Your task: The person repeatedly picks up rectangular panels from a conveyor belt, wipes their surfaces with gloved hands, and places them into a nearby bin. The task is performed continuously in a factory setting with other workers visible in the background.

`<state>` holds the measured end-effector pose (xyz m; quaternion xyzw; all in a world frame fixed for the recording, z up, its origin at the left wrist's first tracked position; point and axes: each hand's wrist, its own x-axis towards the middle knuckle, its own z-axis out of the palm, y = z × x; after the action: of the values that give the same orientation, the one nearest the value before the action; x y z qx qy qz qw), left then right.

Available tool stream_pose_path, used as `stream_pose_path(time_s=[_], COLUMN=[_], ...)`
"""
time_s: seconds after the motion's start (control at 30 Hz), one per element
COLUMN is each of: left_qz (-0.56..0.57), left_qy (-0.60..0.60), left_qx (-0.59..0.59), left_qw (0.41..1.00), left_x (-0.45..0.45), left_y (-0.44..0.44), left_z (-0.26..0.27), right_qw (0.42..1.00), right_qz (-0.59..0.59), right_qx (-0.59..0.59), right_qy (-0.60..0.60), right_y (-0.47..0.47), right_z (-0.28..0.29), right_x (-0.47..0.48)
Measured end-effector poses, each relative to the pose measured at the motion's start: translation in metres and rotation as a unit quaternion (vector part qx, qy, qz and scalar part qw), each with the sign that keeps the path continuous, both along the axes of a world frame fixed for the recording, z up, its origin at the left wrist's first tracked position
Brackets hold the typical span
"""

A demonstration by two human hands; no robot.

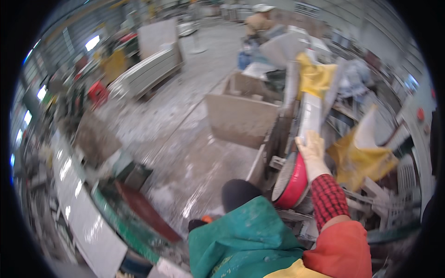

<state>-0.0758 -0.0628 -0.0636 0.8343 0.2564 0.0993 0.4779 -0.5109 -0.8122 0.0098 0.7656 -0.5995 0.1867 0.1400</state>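
My right hand [313,153], in a pale rubber glove with a red and black checked cuff, lies at the near end of a long white strip [310,114]. Its thumb is spread to the left; blur hides whether the fingers grip the strip. Just below and left of the hand is a red rounded guard [297,180] on a machine. Yellow cloth [314,76] drapes over the strip's far part. My left hand is out of view. A wet green apron [240,239] covers my lap and knees.
Left of the machine stands a brown upright panel [241,120] over a wet floor [187,163]. A long glossy slab [87,215] runs along the left. Another yellow cloth [361,160] hangs at right. Farther off, a person [259,22] in a white cap bends near stacked slabs.
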Motion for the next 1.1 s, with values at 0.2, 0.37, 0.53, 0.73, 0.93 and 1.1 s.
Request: stream_pose_path(time_s=[0.2, 0.37, 0.53, 0.73, 0.93, 1.1], left_qz=[-0.282, -0.482, -0.507, -0.513, -0.492, -0.457], left_qy=[-0.289, -0.177, -0.119, -0.097, -0.159, -0.201], left_qx=[0.252, 0.242, 0.365, 0.351, 0.32, 0.267], left_qw=[0.879, 0.823, 0.772, 0.778, 0.794, 0.824], left_x=[0.009, 0.02, 0.041, 0.024, 0.039, 0.043], left_y=[-0.082, -0.174, -0.151, -0.168, -0.153, -0.15], left_z=[0.056, 0.077, 0.015, 0.031, 0.009, -0.018], right_qw=[0.994, 0.996, 0.994, 0.979, 0.971, 0.982], right_qz=[0.046, 0.034, -0.014, -0.092, -0.108, -0.074], right_qx=[-0.085, -0.058, 0.053, 0.124, 0.15, 0.095], right_qy=[-0.059, -0.063, -0.093, -0.133, -0.152, -0.147], right_y=[0.012, 0.021, 0.033, 0.023, 0.043, 0.069], right_z=[-0.02, -0.009, 0.009, -0.006, 0.011, -0.005], right_x=[0.019, 0.02, 0.038, 0.034, 0.057, 0.046])
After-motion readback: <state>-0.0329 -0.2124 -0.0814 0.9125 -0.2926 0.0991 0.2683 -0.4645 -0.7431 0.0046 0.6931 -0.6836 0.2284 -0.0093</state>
